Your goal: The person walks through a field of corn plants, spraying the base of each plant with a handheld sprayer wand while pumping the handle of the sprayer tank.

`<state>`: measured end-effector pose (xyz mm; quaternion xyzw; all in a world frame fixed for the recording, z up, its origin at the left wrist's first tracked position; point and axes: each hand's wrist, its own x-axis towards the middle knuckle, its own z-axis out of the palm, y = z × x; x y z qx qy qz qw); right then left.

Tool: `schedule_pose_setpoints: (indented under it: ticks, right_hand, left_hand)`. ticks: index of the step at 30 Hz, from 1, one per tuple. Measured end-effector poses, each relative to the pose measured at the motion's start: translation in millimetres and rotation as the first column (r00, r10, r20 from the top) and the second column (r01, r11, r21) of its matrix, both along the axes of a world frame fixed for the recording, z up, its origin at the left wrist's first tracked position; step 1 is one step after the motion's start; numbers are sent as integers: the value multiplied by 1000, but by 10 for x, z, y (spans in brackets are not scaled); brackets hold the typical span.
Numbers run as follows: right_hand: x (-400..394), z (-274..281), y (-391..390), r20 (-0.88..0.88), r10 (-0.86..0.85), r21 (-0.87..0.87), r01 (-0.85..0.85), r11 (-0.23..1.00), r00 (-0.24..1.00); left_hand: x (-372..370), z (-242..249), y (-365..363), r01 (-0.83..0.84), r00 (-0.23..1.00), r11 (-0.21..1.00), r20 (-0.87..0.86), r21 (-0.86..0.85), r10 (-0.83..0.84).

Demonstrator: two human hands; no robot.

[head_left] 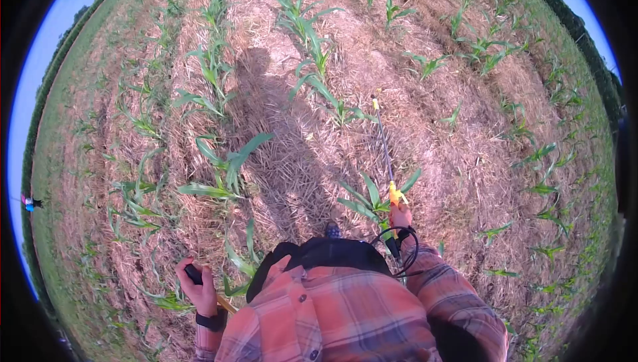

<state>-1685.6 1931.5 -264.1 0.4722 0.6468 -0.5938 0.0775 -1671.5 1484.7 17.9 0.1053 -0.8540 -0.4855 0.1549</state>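
My right hand [400,216] is closed around the yellow grip of a long thin spray wand [383,143]. The wand points forward over the straw, its yellow tip near a young corn plant [332,99]. A black hose [399,242] loops down from the grip toward my waist. My left hand [198,287] is at my left side, gripping a black handle on a wooden lever [224,304]. A dark watch band sits on that wrist. I wear an orange plaid shirt and a dark strap or pack at my front.
Rows of young corn plants [226,163] run away from me through dry straw mulch [425,129]. My shadow [272,123] falls ahead between two rows. A distant person [30,202] stands at the far left field edge. A tree line borders the right.
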Motion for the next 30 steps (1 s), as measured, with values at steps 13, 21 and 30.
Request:
schedule_pose_setpoints:
  ticks: [13, 21, 30]
  right_hand:
    - [-757, -69, -160, -64, -96, 4, 96, 995, 993]
    - [-1654, -81, -1056, -13, 444, 172, -436, 883, 896]
    - [-2620, 288, -1932, -17, 951, 256, -918, 303, 309]
  left_hand:
    - [-1287, -1040, -54, 26, 995, 969, 104, -244, -1]
    - [-2275, -1422, -565, 15, 981, 984, 194, -178, 20]
    - [-2851, -1028, -1173, 62, 998, 993, 0, -102, -62]
